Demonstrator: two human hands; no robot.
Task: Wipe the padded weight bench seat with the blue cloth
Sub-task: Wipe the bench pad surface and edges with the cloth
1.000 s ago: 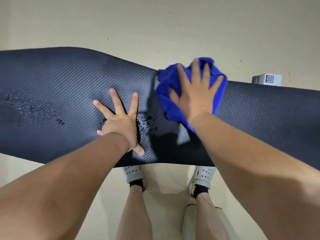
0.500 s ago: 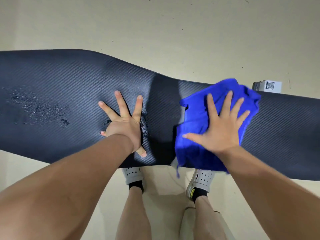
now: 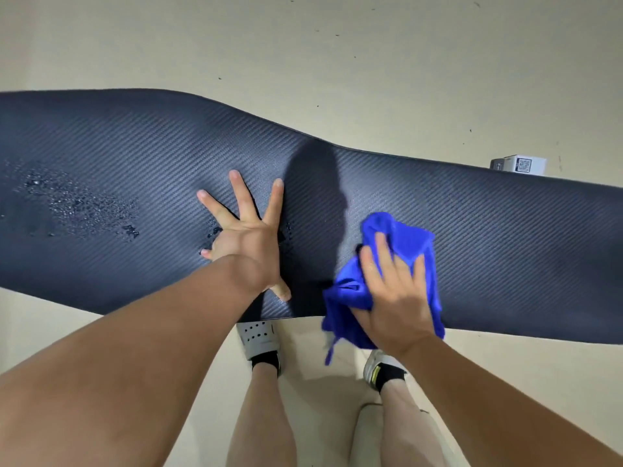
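The dark padded bench seat (image 3: 505, 237) with a woven texture runs across the view from left to right. My left hand (image 3: 244, 239) lies flat on its middle with fingers spread, holding nothing. My right hand (image 3: 394, 294) presses the bunched blue cloth (image 3: 409, 235) onto the seat near its front edge, right of centre. Part of the cloth hangs over the edge. Water droplets (image 3: 77, 203) sit on the seat's left part, and a few show around my left hand.
A small white box with a QR code (image 3: 521, 164) lies on the beige floor (image 3: 337, 45) behind the seat at the right. My two legs and white shoes (image 3: 259, 338) stand on the floor below the seat's front edge.
My right hand has dragged the cloth from the seat's far edge rightward, then back toward the near edge, bunching it. My left hand has stayed planted on the seat.
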